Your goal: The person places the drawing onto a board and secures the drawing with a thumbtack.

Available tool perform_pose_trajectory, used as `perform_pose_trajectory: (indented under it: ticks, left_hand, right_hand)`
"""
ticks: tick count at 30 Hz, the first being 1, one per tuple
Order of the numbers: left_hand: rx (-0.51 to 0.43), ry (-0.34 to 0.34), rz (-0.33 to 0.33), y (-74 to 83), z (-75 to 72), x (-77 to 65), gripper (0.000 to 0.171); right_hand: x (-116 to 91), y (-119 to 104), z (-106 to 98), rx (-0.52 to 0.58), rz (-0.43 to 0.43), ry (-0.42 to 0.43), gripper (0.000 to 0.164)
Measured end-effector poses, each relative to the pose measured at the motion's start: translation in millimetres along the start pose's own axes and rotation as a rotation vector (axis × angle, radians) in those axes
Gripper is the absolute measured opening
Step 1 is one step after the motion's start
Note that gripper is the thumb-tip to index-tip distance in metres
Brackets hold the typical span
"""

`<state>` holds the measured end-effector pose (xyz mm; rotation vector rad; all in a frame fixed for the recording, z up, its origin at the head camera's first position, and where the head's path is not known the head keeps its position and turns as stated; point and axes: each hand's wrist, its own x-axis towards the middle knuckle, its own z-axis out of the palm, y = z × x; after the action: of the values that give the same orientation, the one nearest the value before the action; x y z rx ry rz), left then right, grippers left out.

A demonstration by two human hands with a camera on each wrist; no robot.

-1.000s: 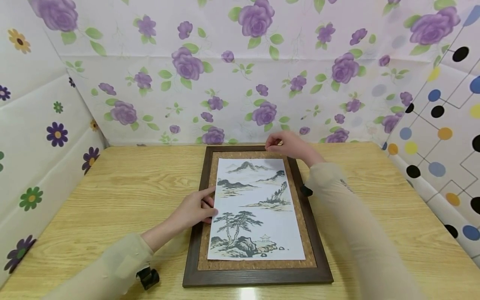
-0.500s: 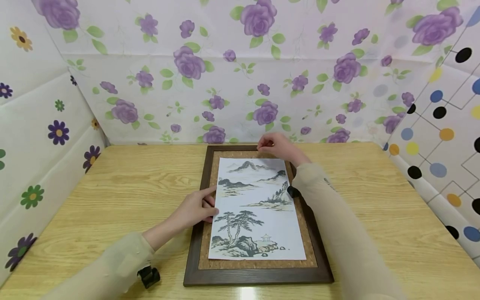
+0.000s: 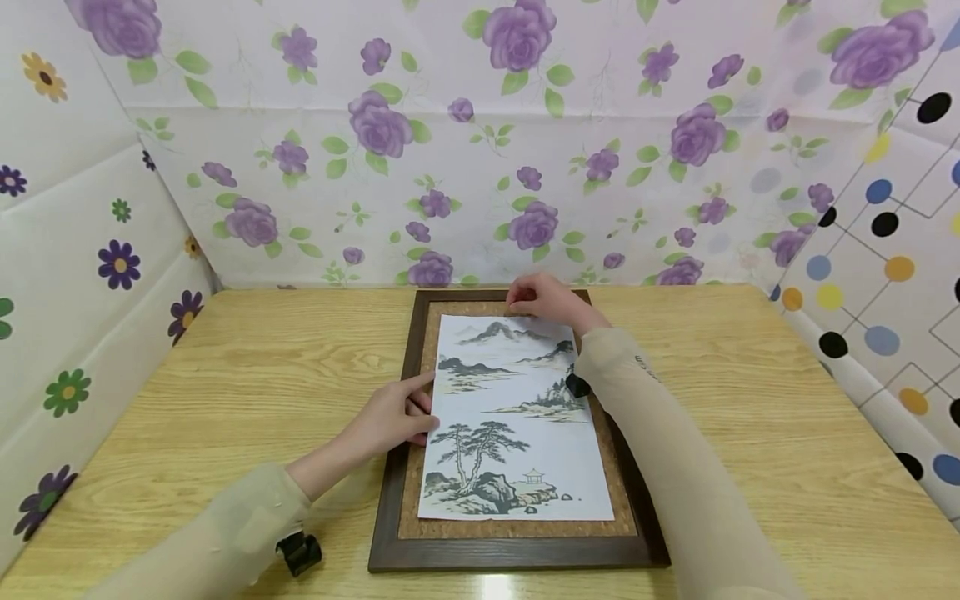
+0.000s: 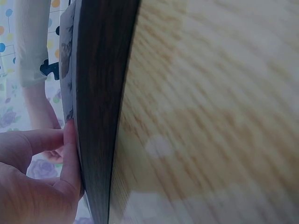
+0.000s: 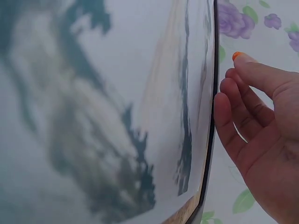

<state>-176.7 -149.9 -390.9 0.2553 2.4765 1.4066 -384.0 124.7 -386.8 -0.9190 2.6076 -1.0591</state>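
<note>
Two hands work on one landscape print [image 3: 513,417], which lies inside a dark wooden frame [image 3: 517,552] flat on the counter [image 3: 225,375]. The left hand [image 3: 390,417], fingers straight, presses the print's left edge, likely steadying it. Farther back, the right hand [image 3: 543,300] pinches something small and orange at the print's top edge.

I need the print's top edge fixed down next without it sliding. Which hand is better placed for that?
Probably the right hand: it is already at the top edge of the landscape print, with something small and orange at its fingertips. The left hand presses the print's left edge against the cork board, steadying it.
</note>
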Motion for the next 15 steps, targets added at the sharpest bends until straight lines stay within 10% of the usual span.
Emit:
perform_pose_trajectory:
  ticks: [15]
  left_hand:
    - [-0.008,-0.002,0.0,-0.6,-0.1,-0.1,0.072]
  right_hand:
    - [-0.6,-5.9,2.8,-0.075,0.032,-0.063,0.008]
